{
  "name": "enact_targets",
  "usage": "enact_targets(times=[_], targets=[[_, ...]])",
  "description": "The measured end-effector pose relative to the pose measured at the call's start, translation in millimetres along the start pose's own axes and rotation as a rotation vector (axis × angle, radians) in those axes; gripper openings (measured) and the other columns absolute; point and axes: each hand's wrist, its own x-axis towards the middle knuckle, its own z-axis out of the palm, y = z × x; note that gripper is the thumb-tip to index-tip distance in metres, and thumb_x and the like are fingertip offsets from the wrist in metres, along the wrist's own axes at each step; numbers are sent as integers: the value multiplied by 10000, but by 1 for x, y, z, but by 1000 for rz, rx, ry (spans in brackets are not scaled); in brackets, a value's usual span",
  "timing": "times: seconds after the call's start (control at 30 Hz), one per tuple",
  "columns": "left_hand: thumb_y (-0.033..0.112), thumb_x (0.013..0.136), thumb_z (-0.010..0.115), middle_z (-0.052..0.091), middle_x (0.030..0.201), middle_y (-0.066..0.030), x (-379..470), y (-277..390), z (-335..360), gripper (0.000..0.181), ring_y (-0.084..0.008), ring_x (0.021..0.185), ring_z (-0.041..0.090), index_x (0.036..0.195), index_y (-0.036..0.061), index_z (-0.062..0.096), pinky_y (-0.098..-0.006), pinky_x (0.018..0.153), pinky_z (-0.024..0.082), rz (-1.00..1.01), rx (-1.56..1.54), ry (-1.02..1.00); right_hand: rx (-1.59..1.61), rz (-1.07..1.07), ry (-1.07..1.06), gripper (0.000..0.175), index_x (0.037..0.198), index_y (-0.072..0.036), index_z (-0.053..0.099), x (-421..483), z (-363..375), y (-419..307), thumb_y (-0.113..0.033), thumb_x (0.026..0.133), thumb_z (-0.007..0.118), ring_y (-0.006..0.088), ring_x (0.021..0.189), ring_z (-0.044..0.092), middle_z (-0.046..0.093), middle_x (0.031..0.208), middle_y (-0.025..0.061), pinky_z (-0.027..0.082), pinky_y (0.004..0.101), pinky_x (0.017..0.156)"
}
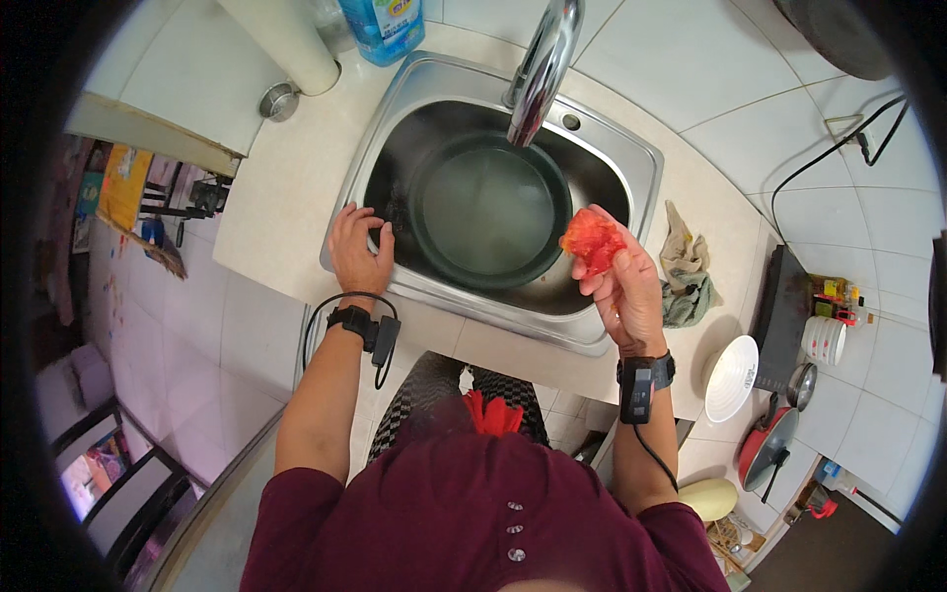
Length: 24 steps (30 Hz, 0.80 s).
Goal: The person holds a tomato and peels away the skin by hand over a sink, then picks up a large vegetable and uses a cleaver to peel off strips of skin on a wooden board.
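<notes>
Before me is a stainless-steel sink [636, 152] with a dark round basin [564, 200] in it, holding cloudy water [488, 211]. My right hand [625, 285] is raised over the sink's right side, its fingers around a wet, red, pulpy piece of food [593, 240]; its exact kind is unclear. My left hand [362, 251] rests on the sink's left rim, fingers apart, with nothing in it. A chrome faucet [544, 74] reaches over the basin's far edge; no running water shows.
Crumpled cloths [686, 274] and a white bowl [732, 379] lie on the right counter. A blue liquid bottle [385, 29] and a small metal cup [279, 101] stand behind, left. Further right are a red lidded pan [769, 448] and a black cable [806, 174] on the wall.
</notes>
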Motion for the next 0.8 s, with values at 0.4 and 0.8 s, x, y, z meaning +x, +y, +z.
enact_targets(times=[0.4,0.8], targets=[[178,828,663,631,1107,-72,-3,-2,1,129,-326,1233,487,901,77,629,-480,1030,348,-10,-4,-28,296,72,-31,513,1230,-21,492,-12,26,-54,-438,1055,250,147,510,531,620,890,215,400,195,388],[164,824,664,635,1093,-81,-2,-1,5,119,-328,1232,488,888,71,627,-471,1036,344,-20,10,-38,37,131,-62,709,1327,103,415,-28,70,-97,-519,1023,264,129,377,408,580,732,128,316,230,363]])
